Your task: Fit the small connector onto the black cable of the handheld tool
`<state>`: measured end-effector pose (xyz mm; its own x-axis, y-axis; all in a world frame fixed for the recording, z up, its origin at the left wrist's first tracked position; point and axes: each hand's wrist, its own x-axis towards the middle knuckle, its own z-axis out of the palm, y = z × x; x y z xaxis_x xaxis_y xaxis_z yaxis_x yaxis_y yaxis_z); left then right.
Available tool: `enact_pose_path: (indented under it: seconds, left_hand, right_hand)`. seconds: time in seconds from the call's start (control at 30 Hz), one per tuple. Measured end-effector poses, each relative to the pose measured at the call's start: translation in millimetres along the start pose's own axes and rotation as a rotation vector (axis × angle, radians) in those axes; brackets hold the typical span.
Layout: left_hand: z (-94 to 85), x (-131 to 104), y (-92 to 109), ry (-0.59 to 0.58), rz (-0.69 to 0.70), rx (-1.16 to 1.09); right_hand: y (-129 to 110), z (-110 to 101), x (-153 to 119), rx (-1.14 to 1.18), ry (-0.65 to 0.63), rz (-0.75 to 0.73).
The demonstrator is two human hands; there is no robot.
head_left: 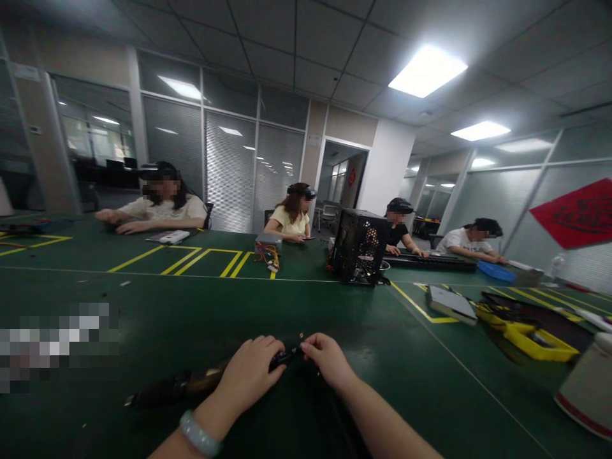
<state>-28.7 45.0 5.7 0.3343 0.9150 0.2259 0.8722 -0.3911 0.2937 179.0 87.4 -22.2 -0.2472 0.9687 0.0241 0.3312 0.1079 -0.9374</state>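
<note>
A long, slim dark object [167, 390] lies slantwise over the green table. It has a brownish-gold stretch in its middle and a small shiny tip at its far left; I cannot make out its kind. My left hand [251, 366], with a pale bracelet on the wrist, is wrapped over its right part. Just beyond those fingers a thin black end with small shiny bits comes out. My right hand [327, 358] pinches there with thumb and forefinger, close to the left fingertips. What exactly lies in that pinch is partly hidden.
A black computer case [361, 245] stands on the table [182, 306] ahead. Left of it sits a power supply [268, 245] with cables. To the right are a grey box [451, 305], a yellow tray [540, 342] and a whitish container [590, 382]. Several people sit opposite.
</note>
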Motion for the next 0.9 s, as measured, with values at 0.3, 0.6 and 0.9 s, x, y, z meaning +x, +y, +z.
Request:
enact_pose_path:
  seconds: [0.3,0.6,0.9]
  left_hand:
    - [10.9,3,6,0.041,0.035,-0.019]
    - [10.9,4,7,0.05,0.036,-0.029]
    - [10.6,3,6,0.04,0.028,-0.041]
  right_hand:
    - [1,2,-17,-0.136,-0.086,-0.09]
    - [0,-3,-15,-0.128,-0.104,-0.091]
    - [2,-3,-16,-0.121,-0.119,-0.103]
